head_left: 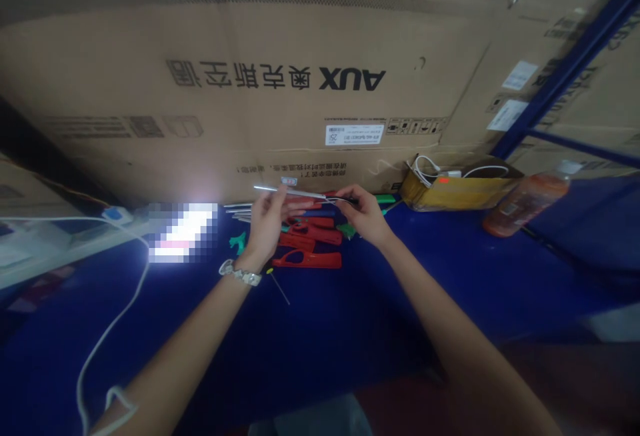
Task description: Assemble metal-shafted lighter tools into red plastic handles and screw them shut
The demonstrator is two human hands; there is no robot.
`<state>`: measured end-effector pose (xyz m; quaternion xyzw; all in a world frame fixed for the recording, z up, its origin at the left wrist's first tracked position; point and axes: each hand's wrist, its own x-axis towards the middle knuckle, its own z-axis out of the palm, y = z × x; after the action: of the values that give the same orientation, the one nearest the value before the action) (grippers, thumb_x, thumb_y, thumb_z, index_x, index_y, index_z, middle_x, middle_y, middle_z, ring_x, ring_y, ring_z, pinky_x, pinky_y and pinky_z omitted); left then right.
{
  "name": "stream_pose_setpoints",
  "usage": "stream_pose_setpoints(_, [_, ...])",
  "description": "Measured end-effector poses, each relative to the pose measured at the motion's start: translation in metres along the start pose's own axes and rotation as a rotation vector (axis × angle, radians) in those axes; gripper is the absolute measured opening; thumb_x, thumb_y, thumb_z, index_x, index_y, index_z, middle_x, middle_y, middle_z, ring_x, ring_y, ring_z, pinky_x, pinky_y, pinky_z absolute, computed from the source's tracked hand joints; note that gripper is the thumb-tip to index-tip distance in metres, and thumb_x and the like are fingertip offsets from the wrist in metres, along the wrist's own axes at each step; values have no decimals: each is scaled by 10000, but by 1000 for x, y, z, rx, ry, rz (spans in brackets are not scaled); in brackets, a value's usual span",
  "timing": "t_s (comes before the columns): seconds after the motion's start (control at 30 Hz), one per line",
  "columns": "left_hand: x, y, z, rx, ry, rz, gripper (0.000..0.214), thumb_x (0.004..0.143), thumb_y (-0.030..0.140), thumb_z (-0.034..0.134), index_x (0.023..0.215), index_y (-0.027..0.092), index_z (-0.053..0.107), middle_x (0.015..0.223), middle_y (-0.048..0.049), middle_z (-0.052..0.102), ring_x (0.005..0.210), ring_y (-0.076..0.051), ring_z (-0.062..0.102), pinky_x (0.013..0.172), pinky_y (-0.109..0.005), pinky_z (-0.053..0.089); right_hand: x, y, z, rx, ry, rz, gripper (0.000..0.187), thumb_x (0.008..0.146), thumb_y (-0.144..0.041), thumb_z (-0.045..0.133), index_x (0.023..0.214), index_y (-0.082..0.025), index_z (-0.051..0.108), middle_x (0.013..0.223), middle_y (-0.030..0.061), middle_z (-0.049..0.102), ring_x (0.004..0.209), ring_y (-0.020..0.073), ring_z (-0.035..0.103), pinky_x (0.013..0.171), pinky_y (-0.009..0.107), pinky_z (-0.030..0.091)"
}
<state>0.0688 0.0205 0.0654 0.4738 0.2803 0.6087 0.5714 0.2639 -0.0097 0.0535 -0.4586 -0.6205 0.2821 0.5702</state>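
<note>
My left hand [270,216] is closed around a thin silvery metal tube [305,194], which lies nearly level and sticks out to the left past the fingers. At the tube's right end, the fingers of my right hand [365,213] pinch a thin pale wire [341,199]; a small dark part by these fingers is too blurred to name. Beneath the hands lie several red plastic handle shells [315,260]. More metal tubes [239,209] lie behind my left hand. Small green plastic pieces [238,243] lie on both sides of the shells.
A screwdriver with a yellow handle [271,271] lies on the blue tabletop [320,336]. A bright phone-like screen [185,231] stands left. On the right are a taped box with cables [453,193] and a drink bottle [530,203]. A large carton [240,29] stands behind. A white cable [117,319] crosses the left side.
</note>
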Motion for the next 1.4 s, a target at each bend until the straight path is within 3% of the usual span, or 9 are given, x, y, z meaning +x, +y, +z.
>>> stream_pose_setpoints(0.23, [18,33,-8,-59,96,80,379,718,482,822,786,189,591,730,-33,692,953,-293,758,786,-312,601,42,-21,26,2,-13,-95,195,797,-368,673,854,-199,595,765,-3,621,704,144,578,665,283,489])
stream_pose_setpoints(0.4, [26,57,-21,-53,136,138,397,704,485,827,766,191,567,683,10,655,834,-253,772,678,-266,594,61,-40,47,5,-62,-119,151,785,-321,659,840,-195,595,802,8,651,761,156,609,738,303,496])
stream_pose_setpoints(0.57, [7,40,-44,2,147,81,371,712,451,829,831,161,632,719,-33,716,814,-259,772,713,-318,613,39,-27,74,23,-112,-72,126,788,-281,648,864,-202,585,846,21,666,831,179,640,812,337,507])
stream_pose_setpoints(0.7, [-10,16,-56,0,159,-28,394,713,457,832,844,146,629,737,-54,740,739,-240,768,698,-324,615,11,-12,94,19,-59,0,268,805,-209,581,1071,-210,551,914,34,646,880,195,645,810,349,518])
stream_pose_setpoints(0.9, [-26,7,-57,-10,113,-165,418,662,414,877,880,132,659,791,-68,762,729,-225,762,698,-312,606,-14,-11,108,-18,-118,-61,561,744,-74,520,1268,-260,441,1073,44,551,922,179,618,790,324,539])
stream_pose_setpoints(1.13, [-35,7,-56,-36,96,-201,401,658,340,886,917,145,649,777,-45,765,699,-199,753,674,-289,601,-30,-13,115,86,-249,-27,774,730,-61,555,1428,-319,340,1306,99,447,1074,224,599,785,349,580])
stream_pose_setpoints(1.27, [-33,10,-58,-66,170,-142,393,661,379,884,861,144,640,775,-48,764,728,-201,759,764,-322,605,-29,-13,108,233,-258,10,697,796,-167,627,1411,-349,354,1319,78,485,948,187,640,786,356,587])
stream_pose_setpoints(1.4, [-31,13,-60,-98,204,-129,399,647,371,893,862,149,641,783,-36,762,759,-195,760,836,-344,596,-23,-11,100,218,-123,-6,348,888,-363,638,1207,-282,525,1089,49,625,882,181,666,828,370,573])
